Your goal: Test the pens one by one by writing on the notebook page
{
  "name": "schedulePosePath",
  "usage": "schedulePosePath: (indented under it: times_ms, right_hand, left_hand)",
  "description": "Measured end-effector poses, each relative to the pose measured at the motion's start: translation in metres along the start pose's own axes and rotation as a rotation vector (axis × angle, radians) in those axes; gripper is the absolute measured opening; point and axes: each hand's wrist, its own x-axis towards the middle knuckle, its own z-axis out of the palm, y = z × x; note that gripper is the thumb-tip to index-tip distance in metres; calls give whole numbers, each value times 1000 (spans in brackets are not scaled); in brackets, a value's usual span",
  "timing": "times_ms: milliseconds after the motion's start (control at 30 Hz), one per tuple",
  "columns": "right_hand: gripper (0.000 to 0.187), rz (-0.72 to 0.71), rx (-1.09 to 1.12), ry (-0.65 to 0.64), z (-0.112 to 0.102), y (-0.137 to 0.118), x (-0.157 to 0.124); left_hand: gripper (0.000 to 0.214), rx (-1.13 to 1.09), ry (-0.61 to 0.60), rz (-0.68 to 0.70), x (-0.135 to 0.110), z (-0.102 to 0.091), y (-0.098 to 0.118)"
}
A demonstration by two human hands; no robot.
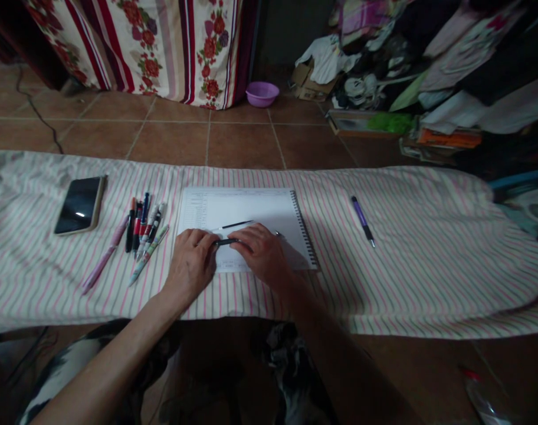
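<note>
Over the white page of a spiral notebook [251,203], my two hands hold a dark pen barrel [226,241] level between them. My left hand [192,257] is closed on its left end, and my right hand [261,248] pinches the right end. Just beyond the fingers, a thin black ink refill [236,225] lies on the page. A small metallic pen tip [279,234] rests to the right of my right hand, partly blurred. The ends of the barrel are hidden by my fingers.
Left of the notebook lie several pens [146,227], a pink pen-like stick [105,257] and a phone [80,205]. A purple pen [363,222] is on the right of the striped cloth [428,248]. Beyond, a purple basin [262,94] stands on the tiled floor.
</note>
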Motion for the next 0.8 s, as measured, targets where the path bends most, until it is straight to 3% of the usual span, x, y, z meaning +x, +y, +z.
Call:
schedulePosePath:
  times_ms: [233,800]
  right_hand:
    - [14,10,22,12,-2,2,0]
    - [14,27,14,-32,-8,5,0]
  left_hand:
    - [20,-68,-17,-22,1,-3,-2]
    - [24,13,-74,31,1,-7,-3]
